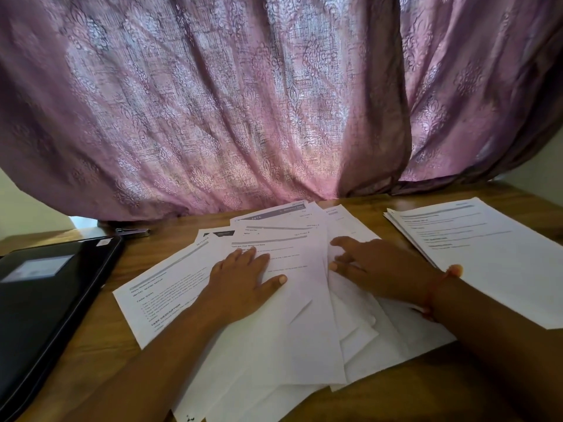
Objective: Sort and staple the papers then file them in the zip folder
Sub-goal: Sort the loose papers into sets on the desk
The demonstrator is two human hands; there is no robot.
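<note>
Head view — fanned printed papers [304, 315]

On the sheet left of the left hand's fingers [246, 254], the headings "TASK GOAL" and "TASK DESCRIPTION" can be read on the leftmost printed sheet [158, 296]; the lines beneath them are too blurred. Beyond the fingers, the fanned sheets [283, 229] carry "SECTION" at their right edges, the letter or number after it unclear. The separate stack [475, 254], right of the right hand's fingers [344, 242], shows bold headings too small to read. The label on the black folder [42, 266] is illegible.
</note>
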